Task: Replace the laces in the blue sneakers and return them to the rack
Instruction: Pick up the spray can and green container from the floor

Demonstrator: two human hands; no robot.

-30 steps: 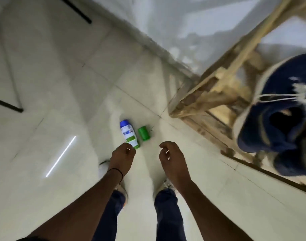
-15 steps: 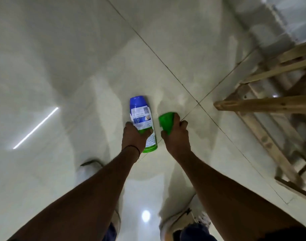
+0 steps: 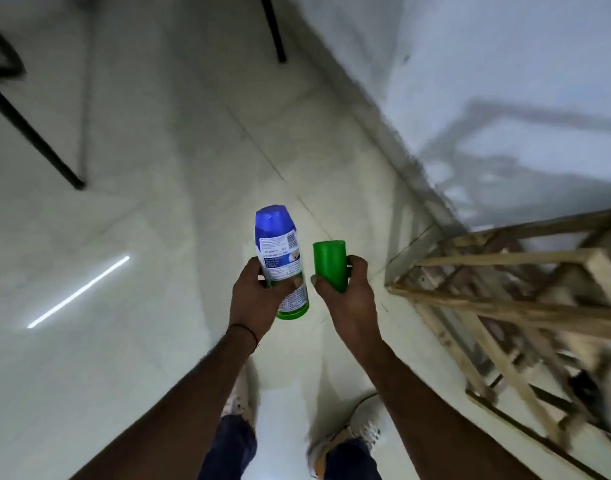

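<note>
Grip of left hand (image 3: 255, 301) holds blue-ended can (image 3: 277, 237), label unreadable; right hand (image 3: 351, 301) holds green cap (image 3: 329, 261).

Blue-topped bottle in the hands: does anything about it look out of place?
Somewhat: the left hand grips the blue-topped, white-labelled bottle while the right hand holds a loose green plastic cap apart from it. Nothing looks spilled or broken.

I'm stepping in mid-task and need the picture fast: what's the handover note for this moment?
Hands: the left hand grips a blue-topped bottle; the right hand grips a separate green cap, both held above the floor.
Things: the wooden rack stands to the right; the blue sneakers are not plainly in view.
Done: cannot confirm lacing or racking.
Left: probably set the bottle and cap aside, then check the sneakers.
</note>
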